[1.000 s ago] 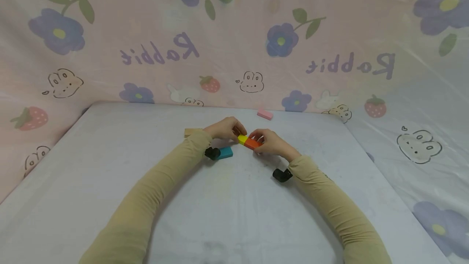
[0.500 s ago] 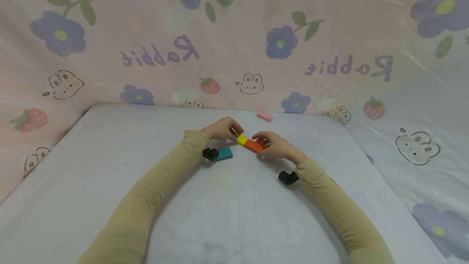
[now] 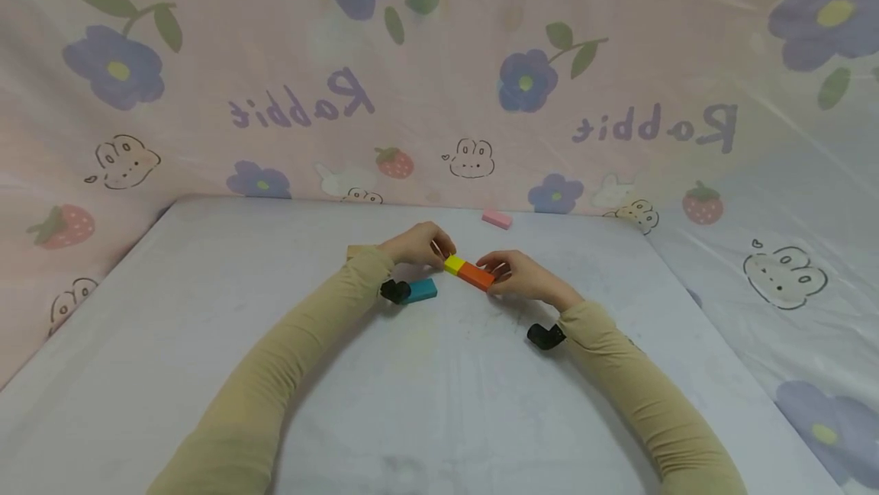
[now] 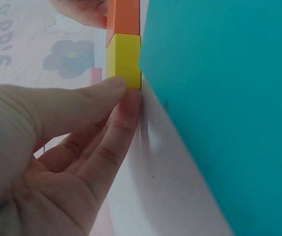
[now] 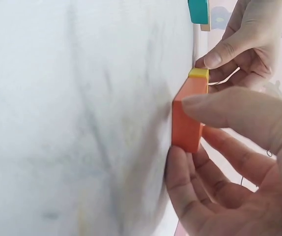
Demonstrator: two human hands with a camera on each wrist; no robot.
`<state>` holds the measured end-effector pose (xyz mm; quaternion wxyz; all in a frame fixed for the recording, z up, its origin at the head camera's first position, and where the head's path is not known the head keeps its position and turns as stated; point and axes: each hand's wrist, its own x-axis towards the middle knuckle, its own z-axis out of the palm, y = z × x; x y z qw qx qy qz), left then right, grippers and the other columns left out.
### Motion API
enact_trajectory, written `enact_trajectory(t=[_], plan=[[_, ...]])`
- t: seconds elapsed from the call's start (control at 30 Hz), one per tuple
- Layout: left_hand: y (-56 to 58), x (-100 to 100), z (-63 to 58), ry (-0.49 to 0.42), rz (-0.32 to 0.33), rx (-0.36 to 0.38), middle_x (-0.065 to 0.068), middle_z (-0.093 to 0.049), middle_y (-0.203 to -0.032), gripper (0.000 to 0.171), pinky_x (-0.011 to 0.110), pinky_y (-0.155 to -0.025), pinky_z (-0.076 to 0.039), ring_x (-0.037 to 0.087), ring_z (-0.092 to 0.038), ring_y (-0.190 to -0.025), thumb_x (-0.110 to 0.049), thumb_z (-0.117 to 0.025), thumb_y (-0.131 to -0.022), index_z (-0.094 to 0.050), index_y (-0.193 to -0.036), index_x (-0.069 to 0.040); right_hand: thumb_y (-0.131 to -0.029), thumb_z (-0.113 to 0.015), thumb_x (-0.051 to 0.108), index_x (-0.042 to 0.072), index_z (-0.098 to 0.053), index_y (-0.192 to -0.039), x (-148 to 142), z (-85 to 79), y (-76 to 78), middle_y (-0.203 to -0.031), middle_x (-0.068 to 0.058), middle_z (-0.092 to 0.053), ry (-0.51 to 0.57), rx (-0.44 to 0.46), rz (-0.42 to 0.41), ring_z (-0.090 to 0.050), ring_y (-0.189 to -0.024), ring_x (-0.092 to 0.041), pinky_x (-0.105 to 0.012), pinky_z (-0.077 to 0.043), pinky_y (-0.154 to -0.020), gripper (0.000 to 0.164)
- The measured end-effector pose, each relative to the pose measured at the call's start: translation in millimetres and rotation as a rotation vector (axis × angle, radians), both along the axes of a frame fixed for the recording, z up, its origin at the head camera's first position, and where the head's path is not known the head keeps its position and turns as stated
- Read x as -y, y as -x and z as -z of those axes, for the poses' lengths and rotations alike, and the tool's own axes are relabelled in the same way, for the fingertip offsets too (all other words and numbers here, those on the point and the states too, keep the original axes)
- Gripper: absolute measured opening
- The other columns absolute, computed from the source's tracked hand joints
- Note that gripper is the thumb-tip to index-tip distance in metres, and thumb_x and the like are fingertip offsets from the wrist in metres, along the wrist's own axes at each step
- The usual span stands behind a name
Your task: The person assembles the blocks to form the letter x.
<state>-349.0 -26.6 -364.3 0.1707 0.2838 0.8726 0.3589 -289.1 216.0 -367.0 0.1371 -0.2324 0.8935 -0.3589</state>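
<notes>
A yellow block [image 3: 454, 265] and an orange block [image 3: 476, 276] lie end to end in one line on the white tabletop. My left hand [image 3: 416, 243] is at the far end of the yellow block; in the left wrist view its thumb and a fingertip pinch that end. From the other side, my right hand [image 3: 525, 278] holds the orange block's outer end. The right wrist view has the thumb [image 5: 214, 105] on the orange block's face and curled fingers at its end. A teal block [image 3: 422, 291] lies just below my left wrist.
A natural wood block [image 3: 359, 252] is partly hidden behind my left wrist. Farther back lies a pink block [image 3: 497, 219]. Black wrist cameras [image 3: 545, 336] hang under both sleeves. A patterned curtain [image 3: 439, 98] rises behind the table.
My right hand has shifted slightly right and toward me, uncovering more of the orange block. The left hand stays almost still at the yellow block.
</notes>
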Motion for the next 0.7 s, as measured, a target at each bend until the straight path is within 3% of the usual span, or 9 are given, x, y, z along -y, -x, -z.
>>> enact_trajectory(t=[0.7], plan=[[-2.9, 2.5, -3.8, 0.003, -0.006, 0.031, 0.007, -0.066, -0.107, 0.029, 0.027, -0.084, -0.05, 0.021, -0.059, -0.097, 0.0, -0.068, -0.086, -0.068, -0.115, -0.004, -0.081, -0.073, 0.004, 0.0, -0.057, -0.126, -0.3, 0.8, 1.2, -0.116, -0.017, -0.06, -0.015, 0.018, 0.004, -0.06, -0.1, -0.027, -0.043, -0.047, -0.092, 0.048]])
